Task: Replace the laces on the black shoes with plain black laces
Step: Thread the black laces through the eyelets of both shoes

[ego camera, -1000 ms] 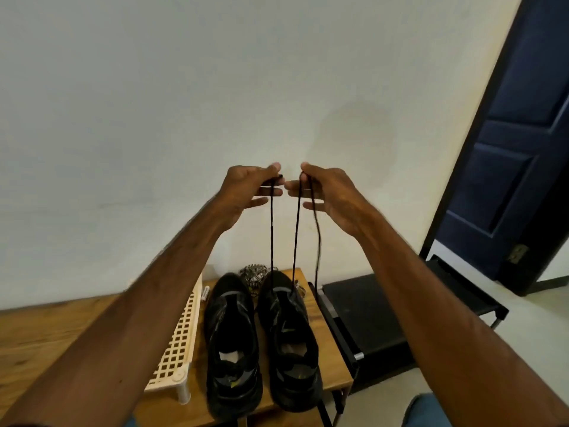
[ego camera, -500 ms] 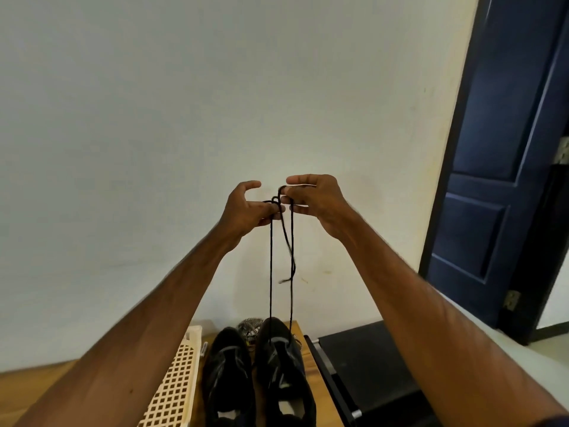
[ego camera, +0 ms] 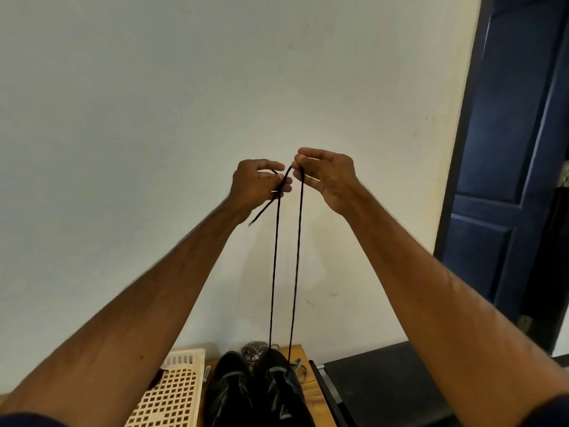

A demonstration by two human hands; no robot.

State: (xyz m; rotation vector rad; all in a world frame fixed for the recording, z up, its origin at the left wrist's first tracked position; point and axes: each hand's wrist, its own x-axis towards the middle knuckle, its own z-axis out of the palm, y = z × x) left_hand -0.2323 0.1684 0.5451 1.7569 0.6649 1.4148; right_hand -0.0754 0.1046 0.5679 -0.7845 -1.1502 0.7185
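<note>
While the black lace (ego camera: 274, 272) runs up from the right shoe (ego camera: 283, 392) on the desk (ego camera: 315, 399), left hand (ego camera: 255, 183) and right hand (ego camera: 329, 177) each pinch it — both grips closed on it.

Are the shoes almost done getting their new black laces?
Partway. The striped laces lie loose on the table, so those look pulled out. The left hand and right hand pinch a black lace, held up, both strands running down into the right shoe. Left: threading and tying it, then the left shoe, where I see no lace.

shoes (ego camera: 258, 392) on table (ego camera: 320, 402) | rack (ego camera: 172, 392) left | laces (ego camera: 286, 272) above
</note>
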